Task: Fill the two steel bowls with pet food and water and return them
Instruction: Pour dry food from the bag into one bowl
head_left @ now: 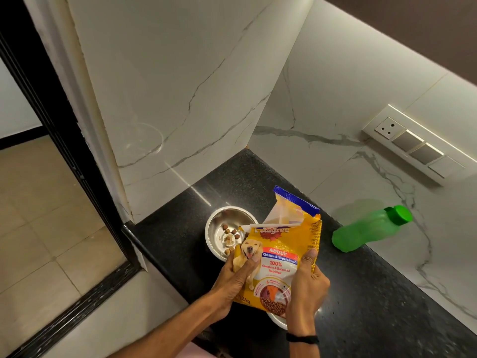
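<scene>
Black wristband (302, 338) on right wrist; right hand (308, 282) grips right edge of yellow printed pet food bag (281, 257), thumb on front. Opposite edge gripped by left hand (237, 277), thumb pressed across dog picture. Bag mouth open, tipped over round steel bowl (222, 223); few brown kibble pieces (231, 232) inside. Rim of second steel bowl (277, 322) shows beneath bag, rest hidden. Both bowls on speckled black stone counter (361, 306). Green plastic bottle (369, 229), green cap, stands right of bag, apart from it.

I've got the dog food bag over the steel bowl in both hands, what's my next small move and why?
Probably tip the bag a little further: only a few kibbles lie in the steel bowl, the bag's open mouth is over it, and your left hand and right hand grip its sides.
</scene>
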